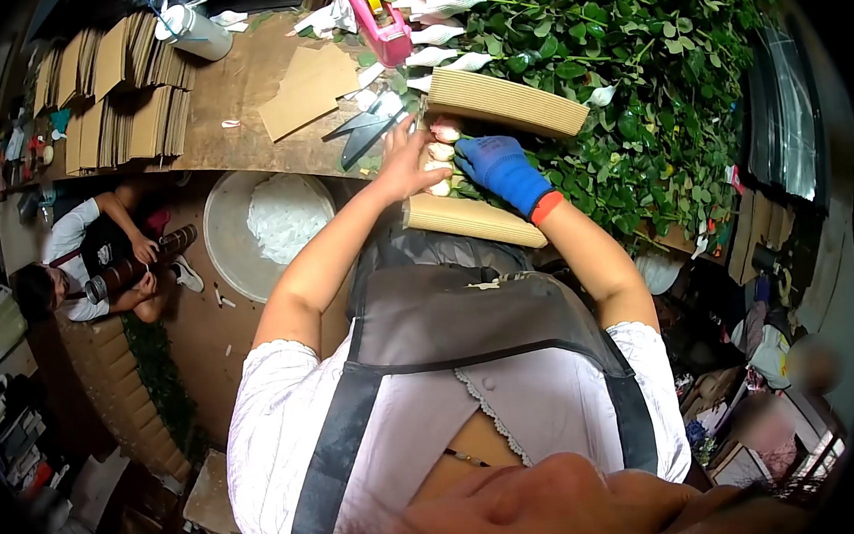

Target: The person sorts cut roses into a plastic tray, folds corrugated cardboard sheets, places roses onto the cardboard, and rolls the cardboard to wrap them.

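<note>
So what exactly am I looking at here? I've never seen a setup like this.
There's no machine: these are a person's own hands. The single wide, curved picture comes from a camera on that person's head, looking down. The left hand, bare, spreads its fingers by pale rose heads. The right hand, in a blue glove, is at their leafy side; whether it grips anything is unclear. Corrugated cardboard flanks the roses. On the table lie scissors, a pink tape dispenser and many leafy stems.
</note>
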Action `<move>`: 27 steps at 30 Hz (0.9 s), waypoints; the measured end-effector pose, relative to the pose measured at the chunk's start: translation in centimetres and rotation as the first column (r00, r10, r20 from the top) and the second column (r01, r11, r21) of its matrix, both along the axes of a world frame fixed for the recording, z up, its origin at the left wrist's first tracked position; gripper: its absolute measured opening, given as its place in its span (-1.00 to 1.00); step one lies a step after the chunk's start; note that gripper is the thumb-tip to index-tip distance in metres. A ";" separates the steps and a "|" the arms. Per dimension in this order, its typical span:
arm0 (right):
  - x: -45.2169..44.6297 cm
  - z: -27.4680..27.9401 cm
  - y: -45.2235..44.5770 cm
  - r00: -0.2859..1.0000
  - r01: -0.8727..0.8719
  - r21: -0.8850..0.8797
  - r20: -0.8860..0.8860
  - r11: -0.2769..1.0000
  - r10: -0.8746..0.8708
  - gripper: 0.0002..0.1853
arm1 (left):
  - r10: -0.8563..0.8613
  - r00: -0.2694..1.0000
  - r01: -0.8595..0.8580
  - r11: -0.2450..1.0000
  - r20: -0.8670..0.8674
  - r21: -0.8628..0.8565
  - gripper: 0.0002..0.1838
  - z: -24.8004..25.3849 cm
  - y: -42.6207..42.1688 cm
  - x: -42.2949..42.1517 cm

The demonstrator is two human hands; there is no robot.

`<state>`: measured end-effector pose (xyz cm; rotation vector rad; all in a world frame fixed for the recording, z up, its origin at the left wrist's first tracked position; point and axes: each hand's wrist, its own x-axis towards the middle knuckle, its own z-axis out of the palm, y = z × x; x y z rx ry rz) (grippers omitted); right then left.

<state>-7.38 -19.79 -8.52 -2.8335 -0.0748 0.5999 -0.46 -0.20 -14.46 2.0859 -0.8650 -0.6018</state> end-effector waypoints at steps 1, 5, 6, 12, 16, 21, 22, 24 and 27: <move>0.0 -0.4 0.1 1.000 -0.011 -0.009 0.000 1.000 0.011 -0.81 | 0.008 1.000 -0.008 1.000 -0.003 0.005 -0.20 -0.2 0.0 0.0; -0.4 -2.1 0.0 0.997 -0.041 0.013 0.061 0.999 0.040 -0.77 | 0.083 0.996 -0.083 0.996 -0.041 -0.012 -0.39 -1.4 -0.4 0.1; -0.5 -1.9 -0.2 0.998 -0.030 0.005 0.050 1.000 0.029 -0.76 | 0.137 0.989 -0.138 0.990 -0.060 -0.020 -0.45 -1.3 -0.8 -0.2; -1.8 1.9 0.6 0.991 0.136 -0.133 0.014 0.982 -0.135 -0.68 | 0.202 0.979 -0.203 0.971 -0.018 -0.124 -0.62 -0.8 -1.0 -0.8; 0.1 -1.5 -0.1 0.992 0.130 -0.244 0.025 0.961 -0.127 -0.62 | 0.173 0.985 -0.172 0.980 -0.005 -0.096 -0.63 -1.2 -0.9 -0.7; 1.2 -0.5 -0.7 0.990 0.126 -0.177 0.087 0.976 -0.112 -0.67 | 0.179 0.984 -0.180 0.980 -0.015 -0.086 -0.63 -0.6 -1.1 -0.7; 1.1 -0.8 -0.7 0.986 0.144 -0.204 0.107 0.968 -0.124 -0.67 | 0.191 0.981 -0.192 0.978 -0.014 -0.081 -0.63 -0.4 -1.2 -0.8; 0.7 -1.8 -0.3 0.979 0.176 -0.249 0.142 0.953 -0.143 -0.67 | 0.197 0.980 -0.197 0.978 -0.007 -0.072 -0.62 -0.5 -1.1 -1.2; 1.9 -0.1 -0.3 0.987 0.146 -0.202 -0.031 0.968 -0.155 -0.68 | 0.176 0.984 -0.173 0.983 0.041 -0.070 -0.55 -1.5 -1.0 -1.0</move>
